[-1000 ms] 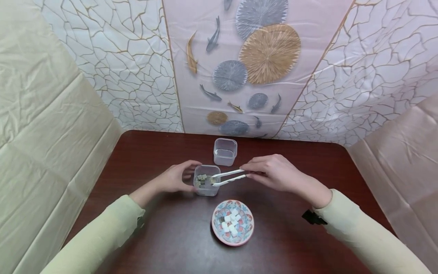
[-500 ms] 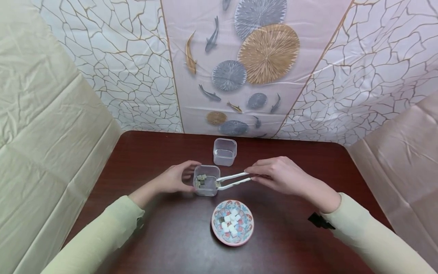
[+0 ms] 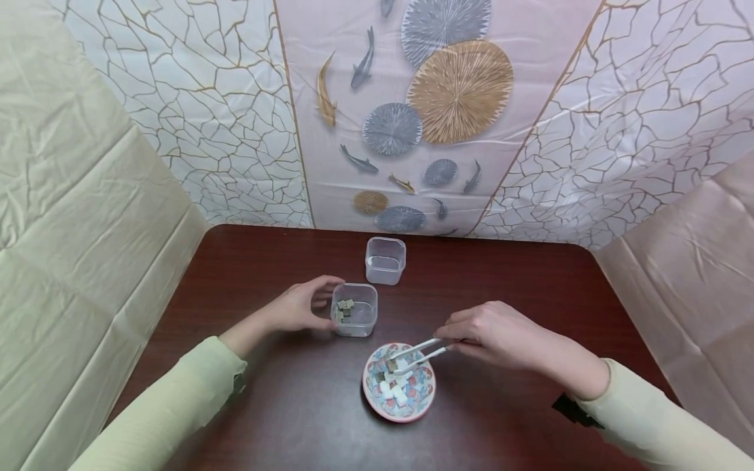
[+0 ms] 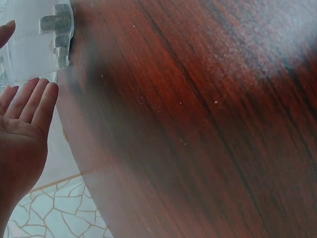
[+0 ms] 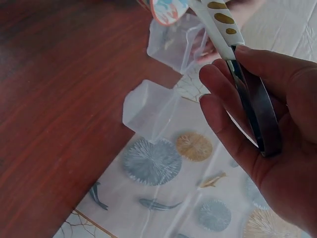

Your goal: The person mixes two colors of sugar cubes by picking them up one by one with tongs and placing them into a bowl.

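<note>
My right hand holds white tongs by their bent metal end. The tong tips are over the patterned dish, with a small greyish cube between them. White cubes and one dark cube lie in the dish. My left hand spans a clear plastic container from its left side, thumb at the near corner and fingers at the far one. Several greyish cubes sit inside that container; in the left wrist view the fingertips are right at its wall.
A second clear container stands behind the first, near the back of the dark red wooden table. A printed cloth hangs behind the table, and pale cloth walls flank both sides.
My right hand has drawn the tongs out of the left container with a cube and moved them towards me, over the dish. My left hand has stayed at the container.
</note>
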Demonstrator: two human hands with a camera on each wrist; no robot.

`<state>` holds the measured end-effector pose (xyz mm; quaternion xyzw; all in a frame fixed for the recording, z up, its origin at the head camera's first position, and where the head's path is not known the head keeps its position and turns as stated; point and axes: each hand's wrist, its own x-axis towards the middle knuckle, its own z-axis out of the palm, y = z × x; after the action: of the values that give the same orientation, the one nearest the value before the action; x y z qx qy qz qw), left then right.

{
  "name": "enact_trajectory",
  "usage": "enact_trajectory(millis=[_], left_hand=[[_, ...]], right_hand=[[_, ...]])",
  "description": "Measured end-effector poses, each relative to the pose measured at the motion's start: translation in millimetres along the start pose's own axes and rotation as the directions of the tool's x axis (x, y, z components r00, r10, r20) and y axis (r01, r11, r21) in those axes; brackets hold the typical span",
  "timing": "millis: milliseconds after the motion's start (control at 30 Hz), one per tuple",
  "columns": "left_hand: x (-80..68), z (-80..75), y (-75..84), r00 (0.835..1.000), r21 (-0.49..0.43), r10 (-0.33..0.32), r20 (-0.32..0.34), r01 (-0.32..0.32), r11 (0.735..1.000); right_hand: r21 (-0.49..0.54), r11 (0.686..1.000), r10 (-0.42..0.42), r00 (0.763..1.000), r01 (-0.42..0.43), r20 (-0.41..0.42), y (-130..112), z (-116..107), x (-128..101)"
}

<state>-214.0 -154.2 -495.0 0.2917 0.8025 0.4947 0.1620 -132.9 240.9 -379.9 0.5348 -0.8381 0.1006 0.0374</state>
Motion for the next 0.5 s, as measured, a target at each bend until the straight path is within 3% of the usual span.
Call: enact_trajectory(millis=[500], left_hand=[[0.2, 0.1, -0.2, 1.000, 0.012, -0.010, -0.006, 0.010, 1.000]], right_hand=[[-0.096, 0.993, 0.079, 0.996, -0.073, 0.052, -4.8, 7.2, 1.0]])
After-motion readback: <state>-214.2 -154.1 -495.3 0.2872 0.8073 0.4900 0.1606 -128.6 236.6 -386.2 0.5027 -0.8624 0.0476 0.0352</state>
